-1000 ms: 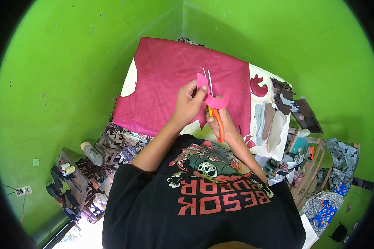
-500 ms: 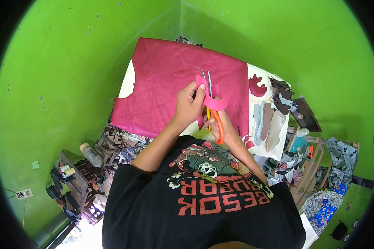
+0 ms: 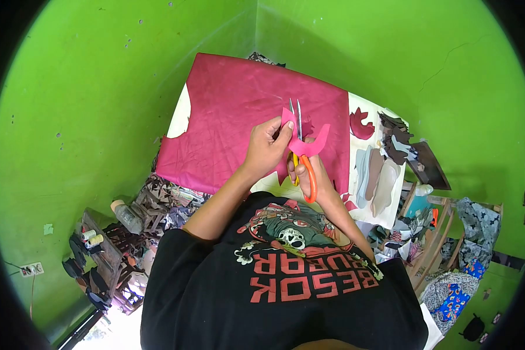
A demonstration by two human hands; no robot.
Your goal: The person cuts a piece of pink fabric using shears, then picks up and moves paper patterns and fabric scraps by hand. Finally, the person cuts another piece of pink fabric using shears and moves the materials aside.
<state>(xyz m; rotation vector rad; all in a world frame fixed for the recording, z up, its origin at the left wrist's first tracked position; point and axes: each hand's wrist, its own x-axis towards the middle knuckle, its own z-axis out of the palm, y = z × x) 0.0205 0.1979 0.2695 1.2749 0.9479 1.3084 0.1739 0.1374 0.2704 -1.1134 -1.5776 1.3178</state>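
My left hand (image 3: 268, 144) pinches one end of a curved pink leather-like piece (image 3: 314, 147) between thumb and fingers. Wrapped around the orange and yellow handles of a pair of scissors (image 3: 309, 178) is my right hand (image 3: 302, 174). The blades point away from me, slightly parted, beside the end of the piece that my left thumb presses. The free end of the piece curls up to the right, over my right hand, hiding part of its fingers. Beneath both hands spreads a large dark pink sheet of material (image 3: 233, 116) with cut-out edges.
On the white table surface (image 3: 361, 211) at right lie cut pink pieces (image 3: 361, 123), grey and brown sole-shaped pieces (image 3: 374, 175) and dark scraps (image 3: 394, 133). A wooden rack (image 3: 437, 233) with fabric stands at right. A shelf with thread spools (image 3: 93, 238) stands at lower left. Green walls close the corner.
Both hands, the scissors and the pink piece have shifted slightly to the right. The piece's free end now stands up more, and the blades look closer together.
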